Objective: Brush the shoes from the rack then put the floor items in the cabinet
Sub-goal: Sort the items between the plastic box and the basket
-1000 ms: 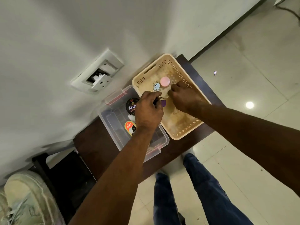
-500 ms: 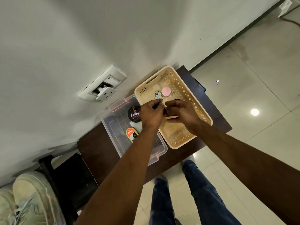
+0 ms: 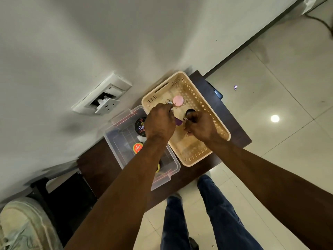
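Both hands are working over the beige perforated basket [image 3: 219,123] on the dark desk [image 3: 100,165]: the left hand [image 3: 159,123] is pinching a key ring [image 3: 168,101], apparently lifting it out. The right hand [image 3: 200,126] is curling round a small item I cannot identify, while the shoe-polish tins [image 3: 140,124] are sitting in the clear box [image 3: 117,141] just beside.

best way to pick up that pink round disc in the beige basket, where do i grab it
Pinch the pink round disc across its rim, with fingers coming straight down from above. It lies flat on the floor of the beige slotted plastic basket, so only its edge offers a hold, and the basket walls block a sideways approach. The left hand and a key ring crowd its left side, so come from its right.
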